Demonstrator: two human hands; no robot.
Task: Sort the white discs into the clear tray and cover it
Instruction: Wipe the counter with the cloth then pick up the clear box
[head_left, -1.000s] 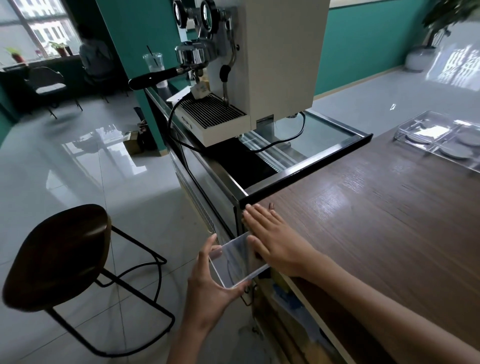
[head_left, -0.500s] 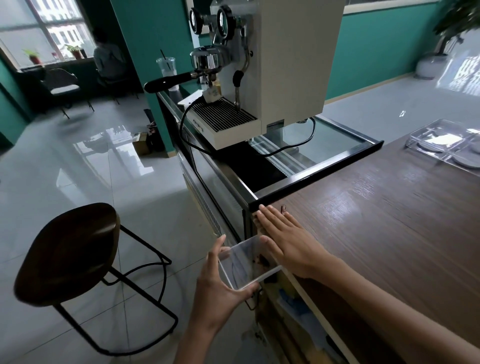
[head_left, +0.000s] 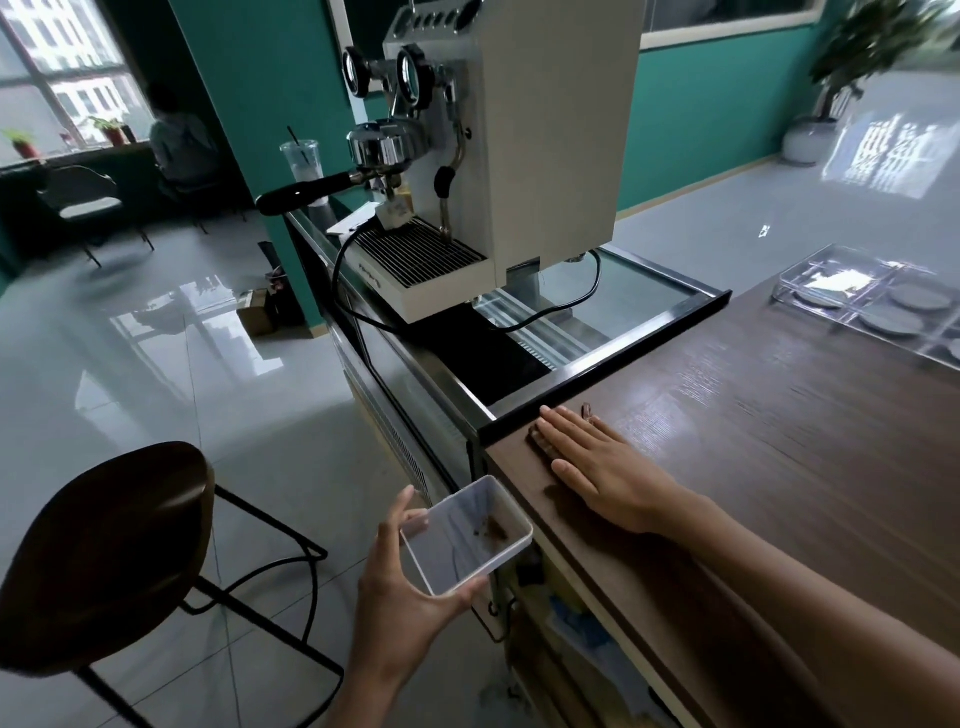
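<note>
Held a small box (head_left: 466, 535) in the left hand (head_left: 400, 597) just below the tabletop's (head_left: 779, 467) near-left edge, right hand (head_left: 597, 462) flat by brown crumbs (head_left: 540, 441); best swept slowly into it; tray (head_left: 872, 301) with discs (head_left: 891, 320) at far-right edge.

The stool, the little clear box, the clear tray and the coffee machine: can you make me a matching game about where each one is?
Things:
1. stool
2. small clear box
3. clear tray
4. coffee machine

Places:
A. on the wooden counter, far right
B. on the floor, left
C. held in the left hand
D. on the glass-topped cabinet

Pairs: 1-B, 2-C, 3-A, 4-D
</note>
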